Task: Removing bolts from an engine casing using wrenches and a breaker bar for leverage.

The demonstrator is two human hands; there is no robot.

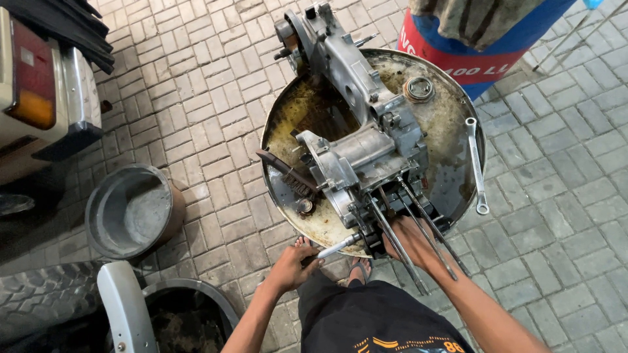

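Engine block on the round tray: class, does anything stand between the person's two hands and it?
Nothing visible does. The right hand already rests against the engine block among its long studs. The left hand holds a metal tool whose tip reaches the block's lower edge over the tray.

We see a round, oil-stained drum top (451, 124) carrying an engine casing (356, 140) just above our right hand (412, 242). A wrench (476, 163) lies right of that hand, a brush (288, 173) above our left hand (291, 267), a ring (418, 88) far beyond.
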